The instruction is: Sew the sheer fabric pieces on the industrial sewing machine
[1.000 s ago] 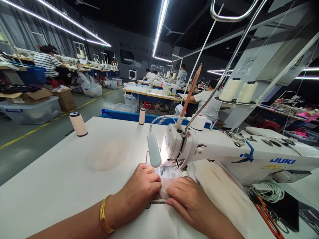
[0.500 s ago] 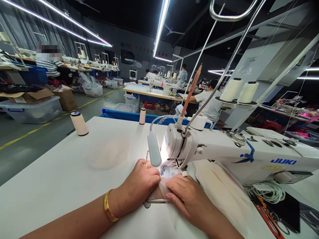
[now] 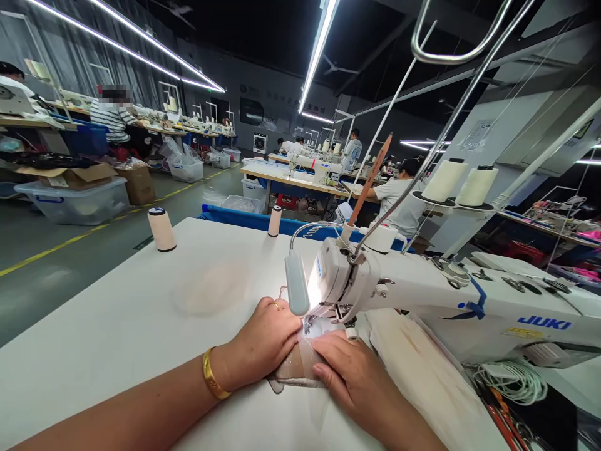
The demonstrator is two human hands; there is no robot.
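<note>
At the needle of a white sewing machine lies a piece of thin, sheer pale fabric. My left hand, with a ring and a gold bangle, has its fingers curled and closed on the left side of this fabric. Across from it, my right hand rests on the fabric's right side, fingers stretched forward and thumb apart. Both hands sit just in front of the presser foot, lit by a small grey lamp. The fabric under my fingers is hidden.
Two thread cones, a larger one and a smaller one, stand on the white table. More pale fabric lies right of my right hand. Coiled white cord and orange-handled scissors are at the right. Other people sit at machines beyond.
The view has turned slightly left, so the surroundings sit further right. Both hands keep nearly the same place at the needle; the fabric between them looks slightly shifted and more wrinkled.
</note>
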